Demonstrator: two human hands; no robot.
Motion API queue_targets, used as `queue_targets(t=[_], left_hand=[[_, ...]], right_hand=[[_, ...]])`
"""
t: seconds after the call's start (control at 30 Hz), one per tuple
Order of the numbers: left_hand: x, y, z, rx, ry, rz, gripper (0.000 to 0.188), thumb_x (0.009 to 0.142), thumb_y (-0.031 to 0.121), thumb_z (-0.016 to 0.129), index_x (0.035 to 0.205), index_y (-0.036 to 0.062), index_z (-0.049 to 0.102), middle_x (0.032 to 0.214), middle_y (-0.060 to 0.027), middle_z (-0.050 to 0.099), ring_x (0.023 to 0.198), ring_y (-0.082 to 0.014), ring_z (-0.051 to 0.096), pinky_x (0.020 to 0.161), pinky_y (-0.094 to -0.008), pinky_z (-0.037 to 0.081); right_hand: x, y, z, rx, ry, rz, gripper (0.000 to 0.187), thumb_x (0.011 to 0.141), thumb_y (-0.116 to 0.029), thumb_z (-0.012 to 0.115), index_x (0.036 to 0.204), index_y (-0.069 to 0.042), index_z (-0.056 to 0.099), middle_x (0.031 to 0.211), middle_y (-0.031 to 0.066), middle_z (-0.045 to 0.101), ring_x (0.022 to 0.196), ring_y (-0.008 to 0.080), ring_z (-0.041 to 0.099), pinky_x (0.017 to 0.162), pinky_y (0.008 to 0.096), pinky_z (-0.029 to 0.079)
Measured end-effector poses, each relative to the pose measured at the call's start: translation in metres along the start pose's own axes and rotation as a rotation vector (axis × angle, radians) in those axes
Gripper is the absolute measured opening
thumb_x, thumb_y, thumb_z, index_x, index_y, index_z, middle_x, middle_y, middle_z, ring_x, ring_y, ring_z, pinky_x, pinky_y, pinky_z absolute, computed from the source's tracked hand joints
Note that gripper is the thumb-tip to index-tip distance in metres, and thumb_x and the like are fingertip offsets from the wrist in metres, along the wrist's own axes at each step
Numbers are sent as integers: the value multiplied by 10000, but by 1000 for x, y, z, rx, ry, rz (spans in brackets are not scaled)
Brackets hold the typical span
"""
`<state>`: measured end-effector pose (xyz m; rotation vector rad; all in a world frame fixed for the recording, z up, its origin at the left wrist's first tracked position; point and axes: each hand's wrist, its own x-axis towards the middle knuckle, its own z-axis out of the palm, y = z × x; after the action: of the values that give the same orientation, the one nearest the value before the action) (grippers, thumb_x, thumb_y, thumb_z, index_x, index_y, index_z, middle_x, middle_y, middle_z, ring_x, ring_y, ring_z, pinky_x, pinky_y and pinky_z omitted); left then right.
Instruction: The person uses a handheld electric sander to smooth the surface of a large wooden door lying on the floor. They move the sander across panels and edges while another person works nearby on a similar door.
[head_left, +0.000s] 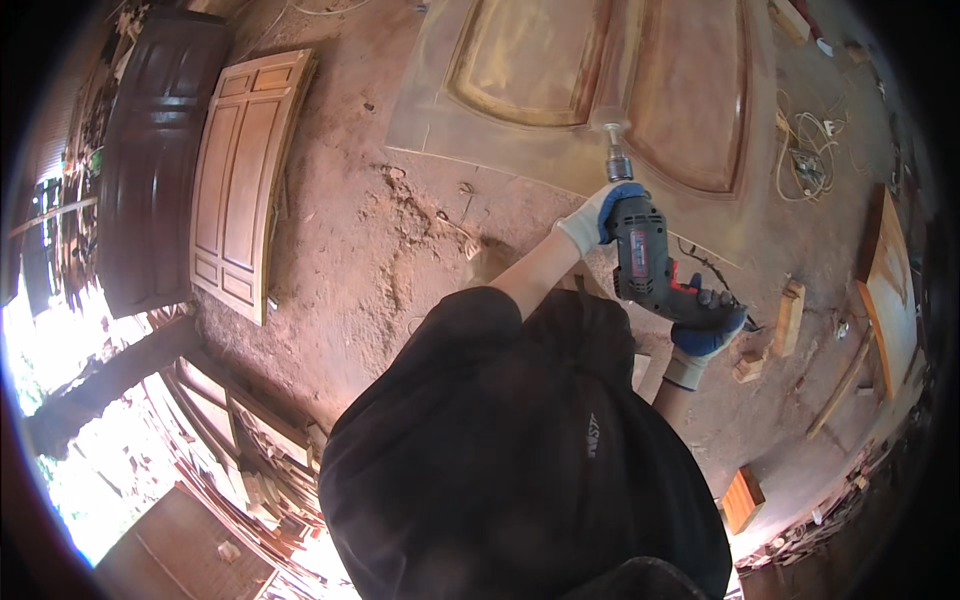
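A dark grey power drill point(638, 245) with a red trigger area is held in both my gloved hands. My left hand point(608, 208), in a white and blue glove, is wrapped round its front end just behind the chuck. My right hand point(708, 338) grips the rear handle. A round, blurred attachment point(608, 122) at the drill's tip meets the wooden door point(470, 145), on the raised moulding between two curved panels. The door lies flat on the ground, dusty and brown. A dark power cord point(705, 262) runs beside the drill.
Two more doors, a light wooden one point(232, 180) and a dark brown one point(160, 150), stand at the left. A coiled pale cable point(808, 160) lies right of the door. Wood blocks point(789, 318) and a leaning board point(890, 290) are at the right. The ground is dusty and uneven.
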<state>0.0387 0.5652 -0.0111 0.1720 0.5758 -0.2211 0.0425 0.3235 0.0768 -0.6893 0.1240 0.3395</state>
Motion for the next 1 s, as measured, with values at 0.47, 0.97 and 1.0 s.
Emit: queue_targets(t=[0.47,0.97,1.0], left_hand=[[-34,73,-89,413,480,150,284,775,228,753,965,73,612,773,-57,645,621,-193,640,581,-353,548],[-45,85,-111,332,447,52,361,713,286,796,939,60,629,720,-61,622,564,-179,604,542,-345,524],[-39,85,-107,327,486,7,363,713,280,797,945,59,626,719,-61,622,567,-178,604,550,-349,531]], right_hand=[[-43,145,13,-74,324,-54,252,932,-282,495,749,-110,517,651,30,480,623,199,483,996,533,375],[-60,173,41,-139,454,-134,238,938,-251,483,759,-101,532,671,44,501,645,213,498,967,561,403],[-60,171,44,-129,495,-107,235,937,-250,484,768,-97,536,674,46,500,648,215,497,966,559,405]])
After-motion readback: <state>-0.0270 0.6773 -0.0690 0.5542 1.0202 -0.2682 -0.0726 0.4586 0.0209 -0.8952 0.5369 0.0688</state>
